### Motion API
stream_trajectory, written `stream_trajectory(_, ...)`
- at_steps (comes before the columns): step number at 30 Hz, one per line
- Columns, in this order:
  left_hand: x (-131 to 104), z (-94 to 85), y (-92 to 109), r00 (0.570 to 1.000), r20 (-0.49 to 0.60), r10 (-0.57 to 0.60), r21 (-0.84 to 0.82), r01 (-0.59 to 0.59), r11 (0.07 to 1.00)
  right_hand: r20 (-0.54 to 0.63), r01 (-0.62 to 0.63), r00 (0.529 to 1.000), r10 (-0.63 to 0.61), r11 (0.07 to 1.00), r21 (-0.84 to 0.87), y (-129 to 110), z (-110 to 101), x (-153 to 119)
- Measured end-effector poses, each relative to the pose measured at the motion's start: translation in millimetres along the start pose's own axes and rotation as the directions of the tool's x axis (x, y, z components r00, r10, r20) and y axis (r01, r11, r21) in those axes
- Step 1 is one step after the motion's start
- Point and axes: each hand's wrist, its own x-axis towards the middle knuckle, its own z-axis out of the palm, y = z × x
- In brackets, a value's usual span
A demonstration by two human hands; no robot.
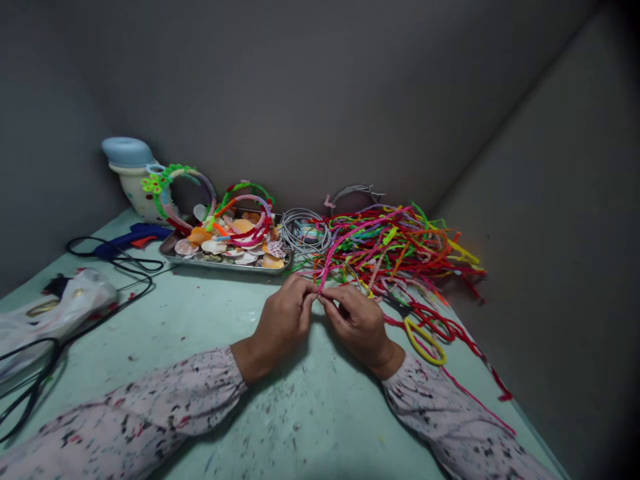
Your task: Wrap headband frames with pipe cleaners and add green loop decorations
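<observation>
My left hand (284, 319) and my right hand (361, 327) meet in front of me, low over the table. Thumb and forefinger of each are pinched together, the fingertips nearly touching. Between them is the end of a bright pink pipe cleaner (325, 268), which rises away from the fingers toward a tangled pile of coloured pipe cleaners (395, 243). My fingers cover its lower end, so its shape there is hidden. Just beyond my hands lies a coil of grey wire (306, 249). Beside my right wrist rest scissors with yellow handles (411, 337).
A metal tray (230, 268) holds shells and pipe-cleaner-wrapped hoops (207, 190). To its left are a blue glue gun (117, 243), a black cable (145, 293), a plastic bag (97, 293) and a container with a blue lid (129, 153). Grey walls close off the back and right.
</observation>
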Motion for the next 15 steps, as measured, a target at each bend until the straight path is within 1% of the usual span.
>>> stream_trajectory(6,1.3,-0.5,0.8,0.999,0.022,-0.023,0.011,0.023,1.000,0.027,-0.001,1.000,0.001,1.000,-0.028,0.4,-0.8,-1.4)
stream_trajectory(15,2.2,-2.2,3.3,0.999,0.012,-0.042,-0.017,0.043,0.999,-0.002,0.027,1.000,-0.027,0.997,-0.067,-1.4,-1.6,-1.0)
